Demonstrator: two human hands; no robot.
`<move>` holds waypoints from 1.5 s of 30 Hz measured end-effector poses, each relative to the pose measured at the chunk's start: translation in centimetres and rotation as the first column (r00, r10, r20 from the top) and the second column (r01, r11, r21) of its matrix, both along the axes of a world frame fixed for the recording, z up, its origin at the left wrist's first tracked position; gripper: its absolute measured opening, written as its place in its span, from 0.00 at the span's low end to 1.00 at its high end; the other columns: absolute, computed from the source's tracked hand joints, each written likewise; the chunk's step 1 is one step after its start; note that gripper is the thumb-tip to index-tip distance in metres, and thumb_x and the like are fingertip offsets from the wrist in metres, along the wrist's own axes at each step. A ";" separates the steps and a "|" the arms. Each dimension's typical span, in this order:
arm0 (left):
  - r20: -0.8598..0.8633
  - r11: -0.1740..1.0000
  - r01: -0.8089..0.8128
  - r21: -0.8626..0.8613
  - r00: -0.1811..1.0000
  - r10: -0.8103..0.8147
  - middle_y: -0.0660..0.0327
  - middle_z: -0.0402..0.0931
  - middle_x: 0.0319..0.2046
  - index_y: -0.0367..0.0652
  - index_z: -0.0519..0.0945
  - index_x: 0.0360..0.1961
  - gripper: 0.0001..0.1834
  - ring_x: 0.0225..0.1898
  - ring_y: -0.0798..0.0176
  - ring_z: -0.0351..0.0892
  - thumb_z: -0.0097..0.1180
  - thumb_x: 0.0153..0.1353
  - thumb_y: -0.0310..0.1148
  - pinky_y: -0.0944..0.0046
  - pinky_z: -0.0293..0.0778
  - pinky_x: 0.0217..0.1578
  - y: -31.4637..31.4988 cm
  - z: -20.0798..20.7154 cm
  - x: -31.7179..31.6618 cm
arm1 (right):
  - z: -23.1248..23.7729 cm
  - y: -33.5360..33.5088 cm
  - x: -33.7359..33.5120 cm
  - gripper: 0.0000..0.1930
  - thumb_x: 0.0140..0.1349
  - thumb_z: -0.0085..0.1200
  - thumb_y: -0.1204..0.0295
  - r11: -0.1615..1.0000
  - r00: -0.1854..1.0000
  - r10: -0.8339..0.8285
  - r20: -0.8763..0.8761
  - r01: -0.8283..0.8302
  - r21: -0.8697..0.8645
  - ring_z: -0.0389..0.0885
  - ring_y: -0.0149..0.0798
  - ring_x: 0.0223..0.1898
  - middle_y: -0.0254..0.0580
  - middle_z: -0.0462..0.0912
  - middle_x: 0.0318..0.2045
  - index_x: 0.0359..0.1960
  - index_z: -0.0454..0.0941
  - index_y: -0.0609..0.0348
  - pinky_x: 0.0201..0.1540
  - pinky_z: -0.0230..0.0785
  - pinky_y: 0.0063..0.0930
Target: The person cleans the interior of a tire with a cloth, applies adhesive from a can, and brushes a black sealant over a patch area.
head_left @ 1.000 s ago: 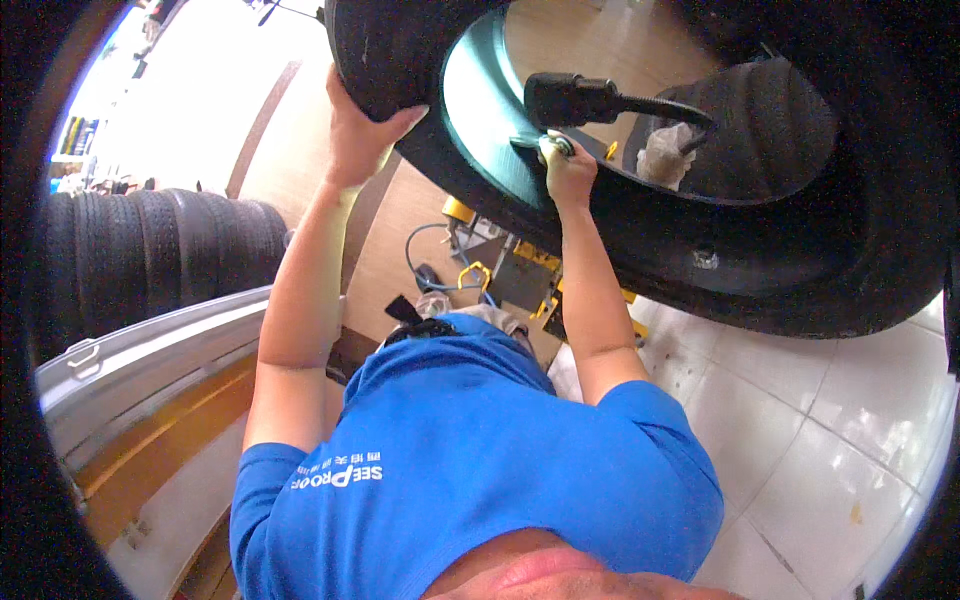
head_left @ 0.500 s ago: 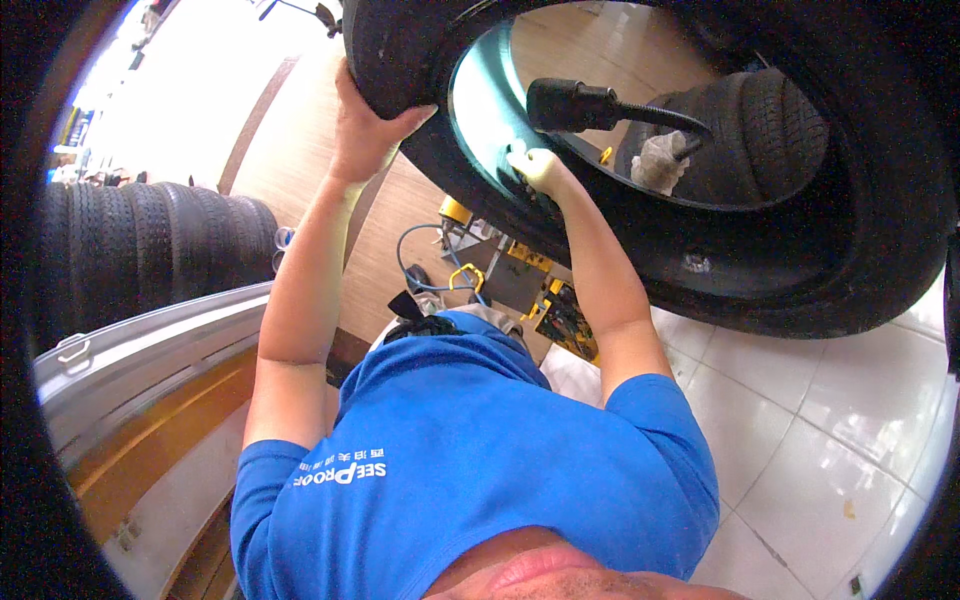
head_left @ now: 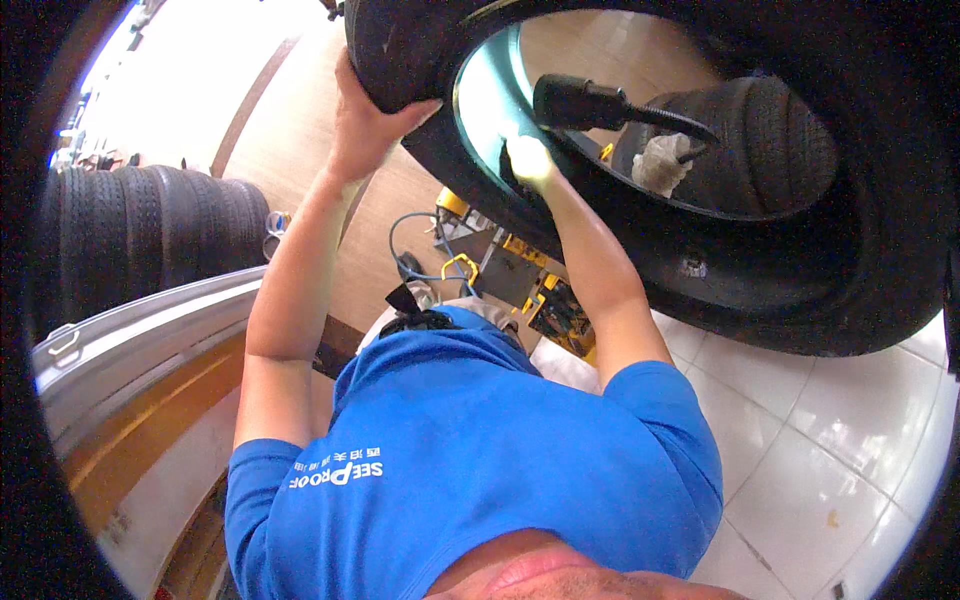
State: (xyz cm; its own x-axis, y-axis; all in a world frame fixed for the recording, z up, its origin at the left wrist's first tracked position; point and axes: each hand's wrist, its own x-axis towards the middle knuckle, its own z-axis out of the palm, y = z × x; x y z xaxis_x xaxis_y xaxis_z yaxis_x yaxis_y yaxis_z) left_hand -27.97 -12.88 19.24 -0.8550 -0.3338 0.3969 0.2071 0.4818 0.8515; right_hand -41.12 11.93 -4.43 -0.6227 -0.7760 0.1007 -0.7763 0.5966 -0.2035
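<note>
A large black tyre (head_left: 770,315) stands tilted in front of me. My left hand (head_left: 368,125) grips its left edge, thumb along the sidewall and fingers hidden behind the tread. Reaching through the opening, my right hand (head_left: 530,163) is at the tyre's inner wall, its fingers curled in. Glare washes it out, so anything inside the fingers cannot be made out. Just above that hand, a black work lamp (head_left: 578,103) on a flexible neck throws greenish-white light onto the inner surface (head_left: 490,95). A small pale patch or label (head_left: 693,267) shows on the tyre's inside, lower right.
More tyres (head_left: 150,225) stand in a row at the left, and others (head_left: 740,140) show through the opening. A crumpled whitish wrapping (head_left: 661,165) surrounds the lamp's neck. Below lie a yellow-trimmed tool tray (head_left: 562,318) and a blue hose (head_left: 393,240). A white-edged panel (head_left: 150,315) is at lower left.
My right hand has shifted slightly on the inner wall, and its fingers are now lost in the glare. My left hand keeps its hold. The whole view has moved a little.
</note>
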 end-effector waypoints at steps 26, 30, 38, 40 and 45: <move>0.045 0.997 -0.055 -0.058 0.997 0.058 0.41 0.63 0.56 0.36 0.44 0.64 0.60 0.57 0.46 0.67 0.74 0.40 0.46 0.54 0.64 0.57 -0.4 -0.5 0.3 | 3.2 -1.0 2.0 0.15 0.65 0.38 0.67 0.936 0.898 -0.237 0.370 0.313 -0.162 0.81 0.47 0.29 0.57 0.79 0.28 0.40 0.77 0.61 0.31 0.73 0.40; 0.076 0.992 -0.071 -0.101 0.994 0.078 0.40 0.63 0.56 0.36 0.44 0.64 0.59 0.57 0.46 0.67 0.74 0.41 0.45 0.54 0.64 0.57 0.0 -0.9 0.3 | 3.4 -1.0 1.5 0.13 0.61 0.38 0.74 0.967 0.897 -0.253 0.363 0.250 0.056 0.81 0.49 0.29 0.55 0.80 0.28 0.43 0.75 0.60 0.33 0.74 0.41; 0.026 0.996 -0.040 -0.084 0.999 0.042 0.40 0.63 0.56 0.37 0.43 0.64 0.60 0.58 0.46 0.66 0.74 0.40 0.44 0.55 0.63 0.58 -0.3 -1.4 0.3 | 4.9 -1.0 3.0 0.16 0.62 0.39 0.70 0.880 0.685 -0.286 0.670 0.465 -0.100 0.71 0.50 0.54 0.59 0.75 0.49 0.50 0.72 0.61 0.59 0.59 0.39; -0.002 0.992 -0.053 -0.110 0.999 0.053 0.40 0.63 0.56 0.37 0.43 0.64 0.60 0.58 0.46 0.66 0.74 0.40 0.45 0.55 0.63 0.58 -0.6 -1.5 0.0 | 4.7 -1.2 2.1 0.16 0.63 0.38 0.66 0.890 0.780 -0.248 0.575 0.418 -0.183 0.72 0.51 0.52 0.58 0.76 0.46 0.45 0.74 0.62 0.57 0.60 0.39; 0.066 0.997 -0.044 -0.071 0.997 0.048 0.41 0.62 0.56 0.37 0.44 0.64 0.60 0.58 0.47 0.66 0.74 0.40 0.45 0.54 0.64 0.57 -0.4 -1.0 0.1 | 3.0 -0.3 2.3 0.35 0.68 0.30 0.45 0.893 0.780 -0.327 0.534 0.440 -0.095 0.80 0.61 0.38 0.60 0.81 0.32 0.34 0.79 0.69 0.42 0.70 0.46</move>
